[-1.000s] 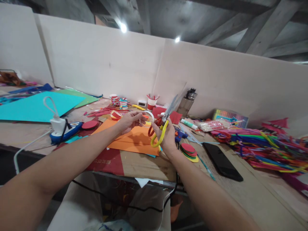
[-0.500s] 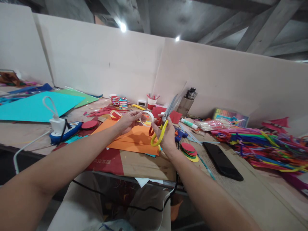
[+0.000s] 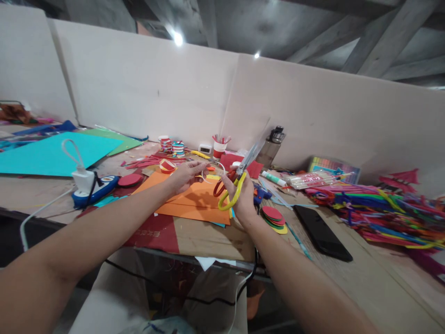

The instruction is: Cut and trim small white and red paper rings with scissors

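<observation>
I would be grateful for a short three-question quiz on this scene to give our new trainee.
1. Which item is in the right hand? A) glue stick B) scissors C) water bottle
2. True or false: the black smartphone lies to the right of the stacked discs.
3. Fill in: the left hand holds a thin white ring above paper sheets coloured ____.
Key: 1. B; 2. True; 3. orange.

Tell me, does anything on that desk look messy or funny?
Yes, a bit. The pipe cleaners on the right lie tangled every which way, and a scrap of white paper pokes past the front edge of the desk. The scissors in the right hand look fine, and I see no spill.
</observation>
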{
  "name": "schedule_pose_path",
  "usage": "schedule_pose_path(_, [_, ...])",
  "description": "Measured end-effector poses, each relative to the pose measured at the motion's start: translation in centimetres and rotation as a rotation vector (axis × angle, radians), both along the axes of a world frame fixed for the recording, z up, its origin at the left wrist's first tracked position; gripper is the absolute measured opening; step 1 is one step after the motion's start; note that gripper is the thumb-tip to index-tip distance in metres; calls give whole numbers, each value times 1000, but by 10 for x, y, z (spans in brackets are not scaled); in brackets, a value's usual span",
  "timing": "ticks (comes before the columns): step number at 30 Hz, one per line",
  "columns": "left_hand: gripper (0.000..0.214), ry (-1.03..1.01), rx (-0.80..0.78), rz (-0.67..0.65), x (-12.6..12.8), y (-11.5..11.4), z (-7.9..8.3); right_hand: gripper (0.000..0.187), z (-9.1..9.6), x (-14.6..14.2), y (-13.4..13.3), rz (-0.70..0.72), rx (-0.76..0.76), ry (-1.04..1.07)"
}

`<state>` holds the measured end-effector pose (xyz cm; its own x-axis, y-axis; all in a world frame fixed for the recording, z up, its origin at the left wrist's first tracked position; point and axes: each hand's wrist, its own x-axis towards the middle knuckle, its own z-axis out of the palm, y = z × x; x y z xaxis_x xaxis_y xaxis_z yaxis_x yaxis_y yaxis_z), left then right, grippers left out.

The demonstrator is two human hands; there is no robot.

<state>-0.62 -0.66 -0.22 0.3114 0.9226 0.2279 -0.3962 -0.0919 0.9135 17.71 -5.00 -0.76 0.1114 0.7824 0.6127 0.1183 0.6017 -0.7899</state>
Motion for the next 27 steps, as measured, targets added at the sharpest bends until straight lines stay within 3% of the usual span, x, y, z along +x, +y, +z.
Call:
schedule_pose_path(14, [41,-1,-83,-73,-1,3,-4,41,0,2,0,-56,-6,-72])
schedule_pose_path(23, [38,-5,-32,-213,-2,-6,0,39,-8,3,7,-3,-74,-11])
schedule_pose_path(27, [40,12,8,-194,-1,-9,1,37,-5,1,6,-23,-57,17])
